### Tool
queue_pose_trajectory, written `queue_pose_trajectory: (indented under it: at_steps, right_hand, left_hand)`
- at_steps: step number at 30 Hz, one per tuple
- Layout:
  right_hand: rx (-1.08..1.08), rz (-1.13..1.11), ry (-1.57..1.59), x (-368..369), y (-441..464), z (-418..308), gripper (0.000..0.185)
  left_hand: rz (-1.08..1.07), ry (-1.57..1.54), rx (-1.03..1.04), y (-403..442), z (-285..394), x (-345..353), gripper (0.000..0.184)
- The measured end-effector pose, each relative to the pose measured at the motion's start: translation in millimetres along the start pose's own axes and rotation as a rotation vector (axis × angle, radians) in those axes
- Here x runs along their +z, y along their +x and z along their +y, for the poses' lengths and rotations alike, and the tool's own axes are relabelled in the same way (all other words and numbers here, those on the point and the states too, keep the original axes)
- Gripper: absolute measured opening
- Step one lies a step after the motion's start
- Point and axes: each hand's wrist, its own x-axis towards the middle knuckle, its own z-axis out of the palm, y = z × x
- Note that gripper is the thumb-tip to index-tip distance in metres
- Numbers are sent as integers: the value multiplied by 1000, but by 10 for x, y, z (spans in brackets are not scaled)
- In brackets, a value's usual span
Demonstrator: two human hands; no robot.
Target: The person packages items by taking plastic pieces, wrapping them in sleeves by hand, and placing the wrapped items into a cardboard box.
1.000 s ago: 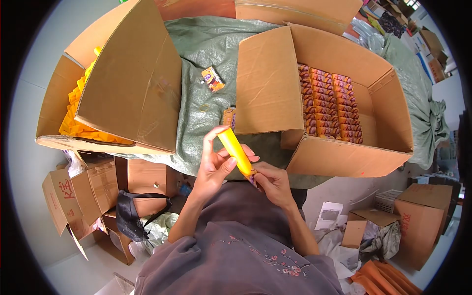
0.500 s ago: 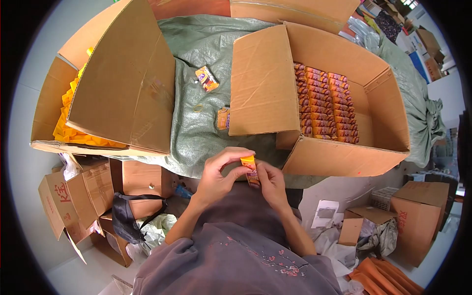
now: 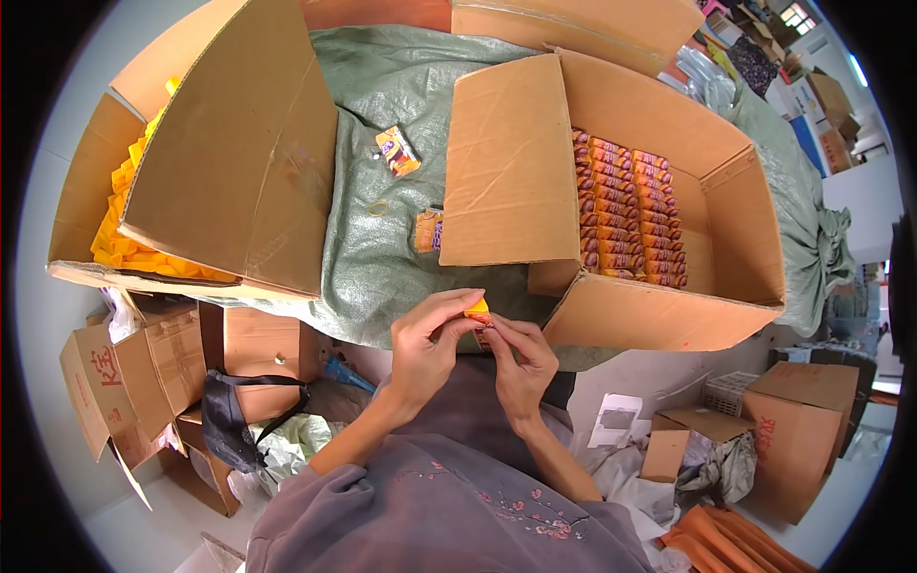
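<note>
1. While both hands are brought together near the near edge of the green woven sheet (image 3: 382, 277), a small orange-and-yellow wrapped packet (image 3: 480, 315) is held between them.
2. Left hand (image 3: 423, 349): the packet's yellow upper end is pinched between thumb and curled forefinger.
3. Right hand (image 3: 522, 363): the packet's lower part is gripped by thumb and fingertips; it is partly hidden by the fingers.
4. On the sheet, two loose packs, an upper one (image 3: 398, 151) and a lower one (image 3: 429, 230), are seen well apart from the hands, with a thin yellowish loop (image 3: 378, 208) between.
5. Orange-and-purple packets (image 3: 611, 210) are stacked in rows inside the open right-hand carton (image 3: 659, 310).
6. Yellow pieces (image 3: 143, 258) are contained in the left-hand carton (image 3: 229, 162).
</note>
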Motion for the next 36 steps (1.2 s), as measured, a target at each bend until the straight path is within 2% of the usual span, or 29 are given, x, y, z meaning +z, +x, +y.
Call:
queue_pose_trajectory:
  at_steps: [5, 8, 14, 17, 19, 20, 22, 24, 25, 26, 27, 29, 31, 34, 35, 36]
  right_hand:
    - [-24, -25, -26, -1, 1, 30, 20]
    - [-26, -37, -25, -5, 3, 31, 20]
    - [12, -30, 23, -11, -5, -5, 17]
    - [-38, -62, -32, -164, -15, -157, 16]
    - [-70, -25, -18, -319, -16, -418, 20]
    - [-191, -52, -88, -453, 72, -641, 20]
    - [-391, -74, -132, -816, 278, -982, 19]
    - [-499, -54, 4, -1062, 597, -1224, 14]
    - [-519, -44, -276, -1236, 764, -1354, 12]
    - [-416, -116, -503, -1335, 997, -1558, 8]
    - [-426, -195, -527, -1417, 1298, -1547, 8]
    - [-170, -353, -513, -1440, 1798, -1494, 14]
    - [-169, -515, -573, -1438, 2174, -1239, 12]
    - [-85, -807, -716, -1369, 2437, -878, 12]
    - [-76, -905, -848, -1345, 2477, -786, 12]
    - [-77, -961, -851, -1323, 2492, -677, 12]
  left_hand:
    - [-18, 66, 53, 1, -40, -11, 28]
    - [68, -216, -169, -43, -5, 71, 35]
    - [18, -111, -162, -36, 15, 48, 48]
    - [40, -165, -38, -16, 84, 62, 47]
    - [136, -89, 87, 13, -162, -30, 45]
    - [270, -124, 82, 83, -242, -46, 27]
    - [449, -43, -61, 273, -635, -190, 21]
    - [381, 386, -114, 488, -926, -312, 24]
    - [366, 487, -121, 571, -1023, -320, 28]
    - [351, 591, -131, 635, -1107, -318, 31]
    - [334, 698, -140, 687, -1177, -313, 34]
    - [308, 719, -109, 749, -1295, -300, 40]
    - [316, 838, -78, 779, -1292, -228, 47]
    - [268, 811, -164, 797, -1276, -241, 46]
    - [264, 820, -144, 801, -1297, -255, 43]
    - [262, 824, -146, 804, -1328, -263, 42]
